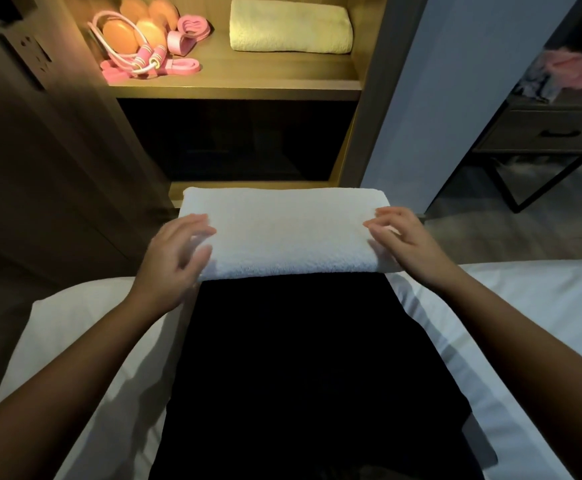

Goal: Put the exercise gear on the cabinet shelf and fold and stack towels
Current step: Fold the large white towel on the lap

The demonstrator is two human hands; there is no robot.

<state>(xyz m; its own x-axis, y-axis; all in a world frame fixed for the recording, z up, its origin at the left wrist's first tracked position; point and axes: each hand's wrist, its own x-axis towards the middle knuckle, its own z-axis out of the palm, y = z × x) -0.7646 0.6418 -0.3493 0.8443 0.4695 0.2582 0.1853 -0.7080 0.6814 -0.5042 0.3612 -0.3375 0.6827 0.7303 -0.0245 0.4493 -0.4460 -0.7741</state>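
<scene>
White towel (282, 233), folded into a thick oblong, laid crosswise over the knees of a dark-clad lap (300, 358), just short of the lower edge of the cabinet (369, 133). Left hand (175, 258) at the towel's left end, fingers spread and nearly straight, against the end fold, gripping nothing. Right hand (404, 237) at the right end, fingers lightly bent, tips resting on the top face; no pinch visible, thumb placement unclear. On the lit shelf (248, 84), well apart from the lap: a second folded towel (289, 26) to the right; to the left, a skipping rope (144, 57), pink bands (185, 36) and orange discs (127, 36), touching one another in a loose heap. White bedding (525, 306) to either side of the lap.

Step in hand, by judgement: squaring the fold before lifting it to the shelf. Gear seemingly placed already; stack so far one towel high.

For a clean finish:
- Press both ends inward evenly to line up the layers.
- Slide fingers beneath, thumbs on top, to stop the lower layers sagging open.
- Lift level, long edge parallel with the shelf front.
- Set down squarely upon the shelved towel, edges matched, well clear of rope and bands.
- Let go only after full contact.
</scene>
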